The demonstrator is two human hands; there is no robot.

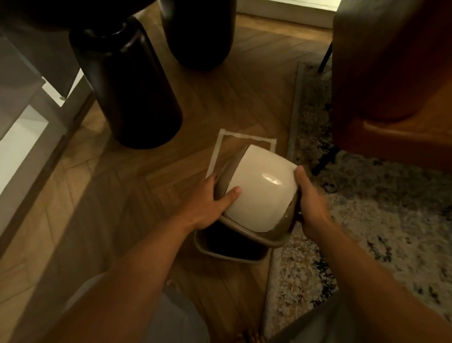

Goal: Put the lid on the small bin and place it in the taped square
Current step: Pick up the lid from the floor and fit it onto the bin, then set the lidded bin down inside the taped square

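Cream plastic catches the light on the domed lid (257, 187), which has a tan rim and is held tilted above the floor (143, 197) between two bare hands. The left hand (208, 201) presses against the lid's left side, thumb laid across the cream dome and fingers wrapped behind the rim. The right hand (312, 206) clamps the lid's right edge, thumb on top near the rim and fingers curled underneath. Both hands are closed on the lid.

The small bin (228, 251) stands open on the wooden herringbone floor, just below the lid and nearer the person; its tan rim and dark inside show under the lid's lower edge. The lid is not seated on it: only the lid's near edge overlaps the bin's mouth, and I cannot tell whether they touch.

The taped square (218, 152), marked in pale tape on the floor, lies just beyond the bin; the raised lid hides its near half. The bin sits outside it, close to its near edge.

A speckled rug (378, 210) runs along the right edge of the floor, its edge just beside the bin. A brown leather armchair (404, 66) stands on the rug. Two dark rounded table legs (134, 91) stand beyond the square, towards the far left.
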